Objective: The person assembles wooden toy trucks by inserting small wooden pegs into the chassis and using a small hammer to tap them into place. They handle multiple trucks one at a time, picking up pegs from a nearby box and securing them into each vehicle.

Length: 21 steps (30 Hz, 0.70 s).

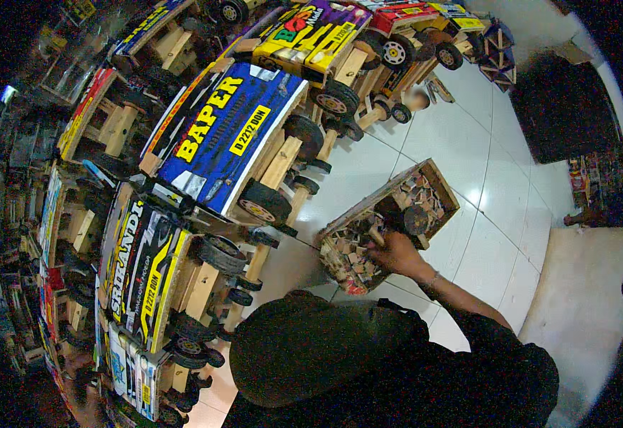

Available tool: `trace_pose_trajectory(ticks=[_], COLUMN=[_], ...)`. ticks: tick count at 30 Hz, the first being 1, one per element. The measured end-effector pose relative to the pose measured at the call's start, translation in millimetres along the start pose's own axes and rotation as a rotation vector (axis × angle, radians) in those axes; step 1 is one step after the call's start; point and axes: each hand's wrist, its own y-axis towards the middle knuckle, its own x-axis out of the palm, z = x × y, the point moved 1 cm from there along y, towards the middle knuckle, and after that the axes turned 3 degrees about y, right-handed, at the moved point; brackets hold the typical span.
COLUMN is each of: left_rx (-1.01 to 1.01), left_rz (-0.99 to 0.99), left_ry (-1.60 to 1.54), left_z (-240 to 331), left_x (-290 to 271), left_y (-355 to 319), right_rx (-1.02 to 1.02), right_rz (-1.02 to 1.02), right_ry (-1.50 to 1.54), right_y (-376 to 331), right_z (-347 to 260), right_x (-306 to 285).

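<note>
Your right hand (395, 251) reaches into a wooden crate (441, 182) of small wood offcuts and a black wheel (416, 220); finger state cannot be told.

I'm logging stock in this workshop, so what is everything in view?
Toy wooden trucks: many, with blue, yellow, black and red panels and black wheels, stacked on their sides across the left and top.
Wooden crate: one, bare wood, tilted on the floor at the centre.
Wood offcuts: many, pale and brown, inside the crate.
Loose wheel: one, black, inside the crate.
Floor: white glossy tiles, right.
Dark block: one, black, upper right; too dim to tell what kind.
Another person: one, in a black cap and top, lower middle. Their hand has its fingers on the offcuts.
Wearer's own hands: none in view.
</note>
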Motion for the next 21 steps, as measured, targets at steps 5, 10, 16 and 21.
trace_pose_trajectory(ticks=[5, 10, 16, 21], left_rx=[-0.057, 0.070, 0.420, 0.738], left_rz=[0.144, 0.015, -0.201, 0.055], left_ry=[-0.349, -0.626, -0.920, -0.819], left_z=[38, 139, 265, 266], left_x=[-17, -8, 22, 4], left_y=[42, 76, 94, 97], right_rx=[0.229, 0.225, -0.058, -0.241], right_rz=[-0.193, -0.356, -0.577, -0.347], right_ry=[0.625, 1.123, 1.222, 1.144], right_y=[-32, -44, -61, -93], right_z=[-54, -123, -198, -252], right_x=[-74, -130, -145, -131])
